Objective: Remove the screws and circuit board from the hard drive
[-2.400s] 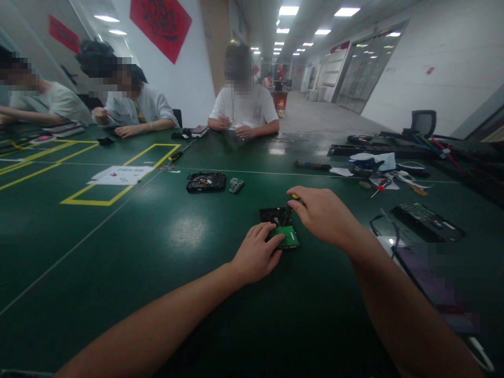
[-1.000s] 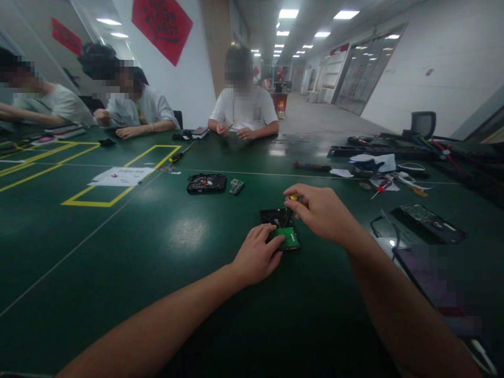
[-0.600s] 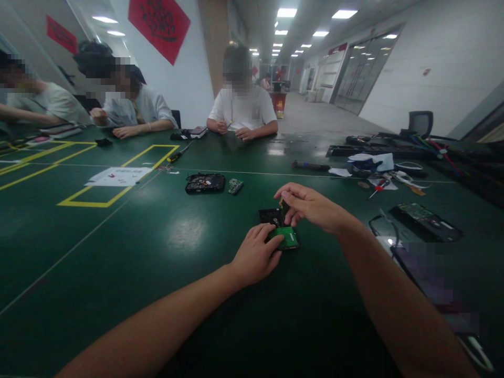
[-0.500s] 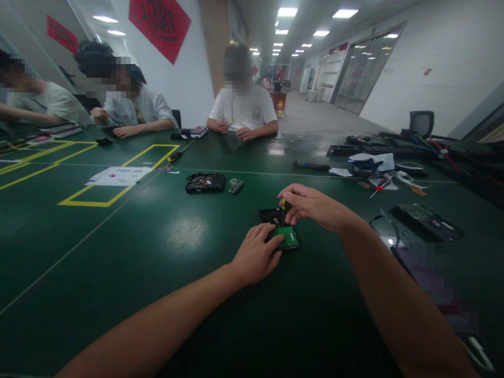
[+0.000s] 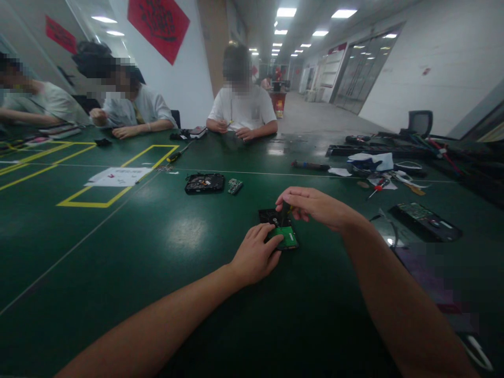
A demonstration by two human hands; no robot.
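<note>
A black hard drive (image 5: pixel 268 215) with a green circuit board (image 5: pixel 290 238) on its upper face lies on the table in front of me. My left hand (image 5: pixel 255 253) grips its near left side, thumb and fingers resting over the board and covering part of it. Above the drive, my right hand (image 5: pixel 309 206) is closed around the handle of a screwdriver (image 5: pixel 285 211), dark with some yellow. The tool stands nearly upright, its shaft pointing down at the board's far edge. Whether the tip sits in a screw I cannot tell.
Beyond my hands lie another opened drive (image 5: pixel 205 182) and a small loose circuit board (image 5: pixel 235 186). To the right are a black device with an exposed board (image 5: pixel 427 222), a red screwdriver (image 5: pixel 378 187) and cables. A yellow-black screwdriver (image 5: pixel 177 154) lies far left. Several people sit across the table.
My right hand's fingers have shifted around the screwdriver handle, with the palm now more over its top. The left hand and the hard drive stay in place.
</note>
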